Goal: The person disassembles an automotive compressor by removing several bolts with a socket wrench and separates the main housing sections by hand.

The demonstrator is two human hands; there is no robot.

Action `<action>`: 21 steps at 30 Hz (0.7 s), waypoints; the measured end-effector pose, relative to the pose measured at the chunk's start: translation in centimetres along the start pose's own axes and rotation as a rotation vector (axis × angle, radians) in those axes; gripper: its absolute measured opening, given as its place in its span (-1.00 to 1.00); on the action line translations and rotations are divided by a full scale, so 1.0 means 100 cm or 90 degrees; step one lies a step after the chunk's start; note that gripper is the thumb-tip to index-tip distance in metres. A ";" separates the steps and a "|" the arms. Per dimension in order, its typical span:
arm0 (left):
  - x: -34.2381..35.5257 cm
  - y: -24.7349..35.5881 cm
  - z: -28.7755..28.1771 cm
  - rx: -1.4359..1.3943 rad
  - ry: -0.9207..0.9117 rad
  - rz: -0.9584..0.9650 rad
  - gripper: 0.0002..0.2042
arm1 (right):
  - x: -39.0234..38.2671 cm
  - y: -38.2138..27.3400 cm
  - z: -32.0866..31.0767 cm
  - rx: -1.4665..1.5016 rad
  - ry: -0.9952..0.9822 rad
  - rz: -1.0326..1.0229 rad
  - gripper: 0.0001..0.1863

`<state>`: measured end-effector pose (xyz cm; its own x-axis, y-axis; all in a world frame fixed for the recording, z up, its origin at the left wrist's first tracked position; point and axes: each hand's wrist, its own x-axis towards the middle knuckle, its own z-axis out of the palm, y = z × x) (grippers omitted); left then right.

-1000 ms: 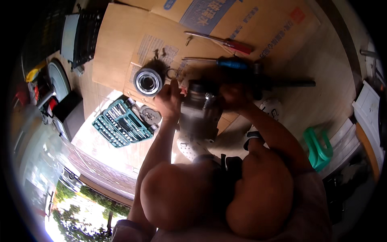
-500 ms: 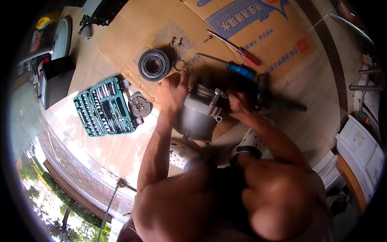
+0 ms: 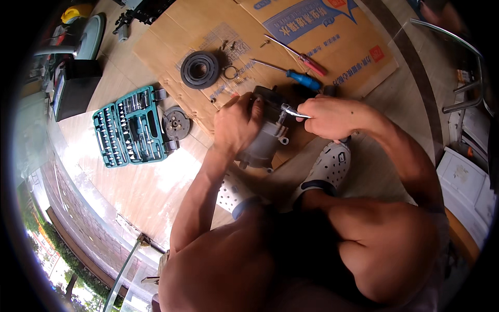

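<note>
A grey metal compressor (image 3: 258,148) rests on the cardboard between my feet, tilted slightly. My left hand (image 3: 236,122) is wrapped over its upper left side, fingers curled against the housing. My right hand (image 3: 332,115) grips the handle of a shiny ratchet wrench (image 3: 292,111), whose head sits on the compressor's right edge. My palm hides most of the handle. Beyond my left hand lie a black pulley (image 3: 188,70) and a thin metal ring (image 3: 231,73).
Beneath the work is a flattened cardboard sheet (image 3: 171,47). A blue screwdriver (image 3: 304,80) and a red screwdriver (image 3: 312,64) lie on it, near several small bolts. To the left are an open green socket set (image 3: 139,130) and a round clutch plate (image 3: 176,125). My shoes (image 3: 330,164) flank the compressor.
My right hand has swung outward and upward from close beside the compressor, with the ratchet wrench now showing in it. My left hand has slid farther over the compressor.
</note>
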<state>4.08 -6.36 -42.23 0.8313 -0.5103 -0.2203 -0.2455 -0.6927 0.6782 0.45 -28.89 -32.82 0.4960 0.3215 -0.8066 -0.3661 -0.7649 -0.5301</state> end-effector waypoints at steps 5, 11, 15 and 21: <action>-0.008 0.009 0.010 -0.014 0.041 0.069 -0.65 | -0.003 -0.010 -0.002 -0.047 -0.061 0.086 -0.73; -0.010 0.007 0.018 -0.060 0.024 0.066 -0.60 | -0.003 0.068 0.064 -0.355 0.224 -0.203 -0.90; -0.009 0.010 0.002 -0.097 0.031 0.034 -0.58 | 0.034 0.103 0.099 -0.238 0.412 -0.298 -0.87; -0.008 0.006 -0.011 -0.084 -0.063 -0.019 -0.38 | 0.077 0.100 0.114 -0.267 0.649 -0.322 -0.90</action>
<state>3.80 -5.82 -40.89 0.7821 -0.5430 -0.3059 -0.1487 -0.6391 0.7546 -8.38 -27.73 -47.34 0.9705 0.1936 0.1436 0.2381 -0.8619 -0.4477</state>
